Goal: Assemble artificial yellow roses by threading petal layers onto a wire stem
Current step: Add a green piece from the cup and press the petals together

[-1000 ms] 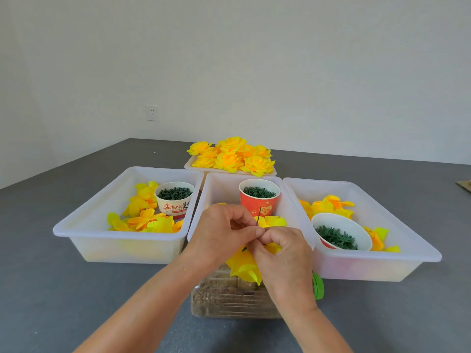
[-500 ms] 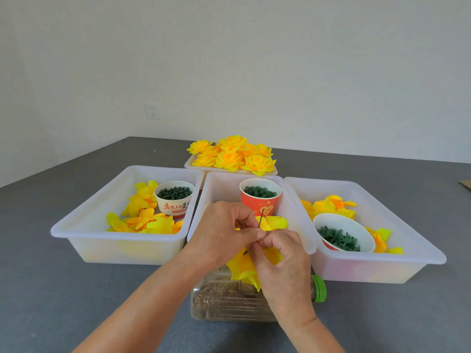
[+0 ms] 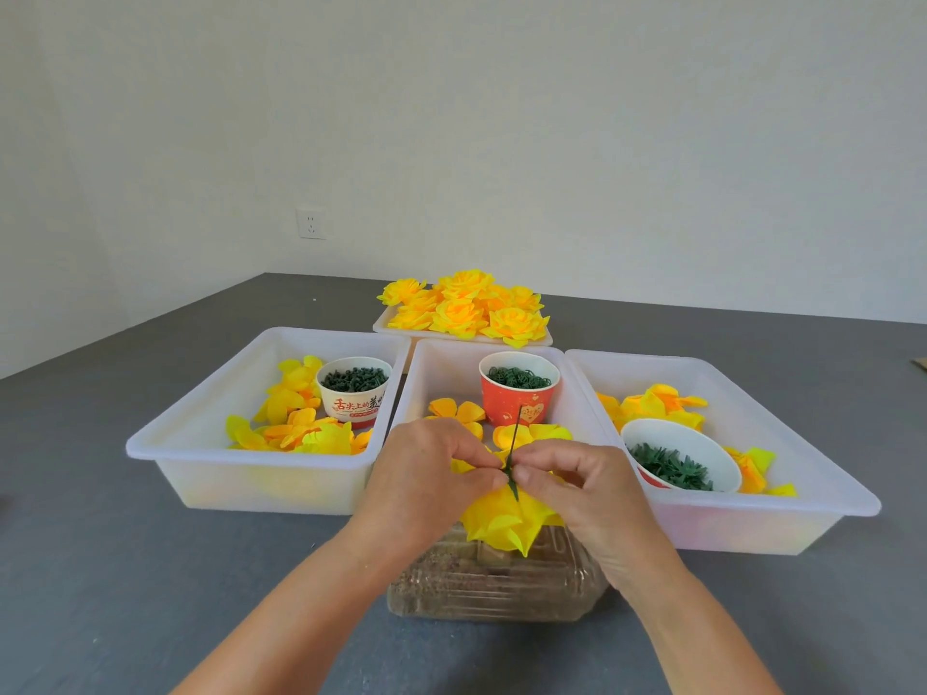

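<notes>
While my left hand [image 3: 426,474] and right hand [image 3: 577,486] meet just before the middle bin [image 3: 582,418], both thumb-and-forefinger pinches close on the wire stem [image 3: 513,451], standing near upright through the yellow petal layers [image 3: 506,524].

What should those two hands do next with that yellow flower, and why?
Probably slide the yellow petal layers further along the wire stem. Both the left hand and the right hand pinch at the stem, which pokes up bare above the fingertips.
</notes>
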A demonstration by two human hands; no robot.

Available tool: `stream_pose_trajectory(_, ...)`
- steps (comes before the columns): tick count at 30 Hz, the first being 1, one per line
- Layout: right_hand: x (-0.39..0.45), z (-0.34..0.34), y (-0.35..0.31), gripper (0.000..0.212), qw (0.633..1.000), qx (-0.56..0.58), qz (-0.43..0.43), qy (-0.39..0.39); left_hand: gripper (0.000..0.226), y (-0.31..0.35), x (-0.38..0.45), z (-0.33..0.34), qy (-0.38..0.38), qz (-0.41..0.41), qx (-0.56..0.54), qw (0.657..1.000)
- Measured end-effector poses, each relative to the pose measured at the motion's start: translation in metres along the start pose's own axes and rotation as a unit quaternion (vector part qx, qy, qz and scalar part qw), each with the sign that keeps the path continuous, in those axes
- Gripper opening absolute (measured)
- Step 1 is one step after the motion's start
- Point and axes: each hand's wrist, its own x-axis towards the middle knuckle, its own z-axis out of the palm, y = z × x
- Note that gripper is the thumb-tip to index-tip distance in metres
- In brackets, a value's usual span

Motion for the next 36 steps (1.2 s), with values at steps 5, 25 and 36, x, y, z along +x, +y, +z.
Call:
stream_pose_trajectory(5,-0.001,-0.002,0.003,0.03,0.996,-0.07,-0.053,0.001,0.007,0.007,0.0,0.0,-0.009,0.062,0.069,0.996)
stream_pose_trajectory(25,0.0,-0.004,0.011,0.008,0.996,-0.058,-0.053,-0.03,0.008,-0.011,-0.01,0.004,0.021,-0.016,-0.073,0.997)
stream_pose_trajectory(36,0.006,0.002,0.003,0.022,0.996,-0.043,-0.061,-0.039,0.044,-0.001,-0.029,0.008,0.038,-0.323,-0.278,0.904)
